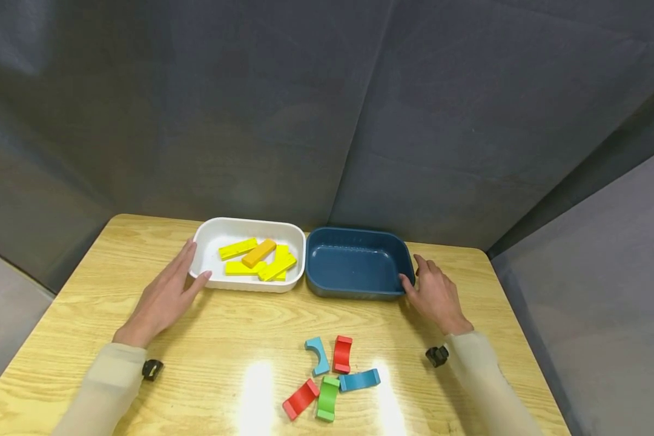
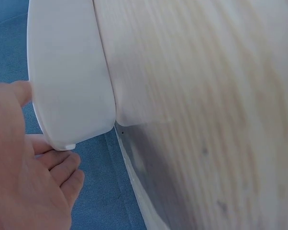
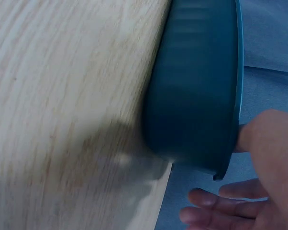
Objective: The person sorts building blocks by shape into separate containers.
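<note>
A white tray (image 1: 245, 287) and a dark blue tray (image 1: 354, 293) stand side by side at the back of the table. At the white tray's left end is my left hand (image 1: 166, 297), fingers straight along the end wall and thumb over the near rim. The left wrist view shows the index finger (image 2: 38, 143) right at the tray's corner. My right hand (image 1: 435, 297) is at the blue tray's right end, its thumb reaching over the rim. Its other fingers (image 3: 230, 206) spread loosely outside the wall. Several yellow blocks (image 1: 238, 249) and an orange block (image 1: 259, 253) lie in the white tray.
On the wooden table (image 1: 218, 351) near the front lie several arched blocks: a light blue one (image 1: 319, 357), a dark blue one (image 1: 360, 380), a green one (image 1: 327, 398) and two red ones, one farther back (image 1: 342, 354). A grey curtain (image 1: 251, 121) hangs behind the table.
</note>
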`<state>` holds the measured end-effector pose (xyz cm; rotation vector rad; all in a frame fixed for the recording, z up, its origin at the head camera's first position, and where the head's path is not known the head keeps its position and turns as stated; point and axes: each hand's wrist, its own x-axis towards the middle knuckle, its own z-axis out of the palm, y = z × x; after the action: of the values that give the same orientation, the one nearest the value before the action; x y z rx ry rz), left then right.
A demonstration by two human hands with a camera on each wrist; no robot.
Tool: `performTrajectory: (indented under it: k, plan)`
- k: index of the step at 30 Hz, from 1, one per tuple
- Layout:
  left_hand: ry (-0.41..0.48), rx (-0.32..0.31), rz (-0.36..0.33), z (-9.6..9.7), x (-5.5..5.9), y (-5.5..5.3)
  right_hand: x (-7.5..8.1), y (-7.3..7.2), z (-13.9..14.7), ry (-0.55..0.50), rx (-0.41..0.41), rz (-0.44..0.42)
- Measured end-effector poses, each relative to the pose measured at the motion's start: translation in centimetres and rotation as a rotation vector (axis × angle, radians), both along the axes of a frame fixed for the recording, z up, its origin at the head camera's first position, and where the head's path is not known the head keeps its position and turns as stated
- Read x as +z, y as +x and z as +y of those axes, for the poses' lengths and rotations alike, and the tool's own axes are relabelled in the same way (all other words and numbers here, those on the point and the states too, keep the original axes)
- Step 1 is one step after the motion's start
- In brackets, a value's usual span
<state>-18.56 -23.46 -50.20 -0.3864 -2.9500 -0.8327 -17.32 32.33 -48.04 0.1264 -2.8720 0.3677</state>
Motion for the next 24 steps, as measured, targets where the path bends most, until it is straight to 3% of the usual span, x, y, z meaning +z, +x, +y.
performTrajectory:
  k: [10, 15, 24]
  plan:
    - [-0.009, 0.001, -0.005, -0.1, -0.2, -0.1, -0.7, -0.3, -0.3, -0.033, 0.004, -0.084]
    - [-0.006, 0.000, -0.003, -0.1, -0.2, -0.2, -1.2, -0.3, -0.5, -0.069, 0.059, -0.087]
    - [0.009, -0.002, -0.004, -0.1, -0.2, -0.2, -1.4, -0.5, -0.6, -0.043, 0.095, -0.069]
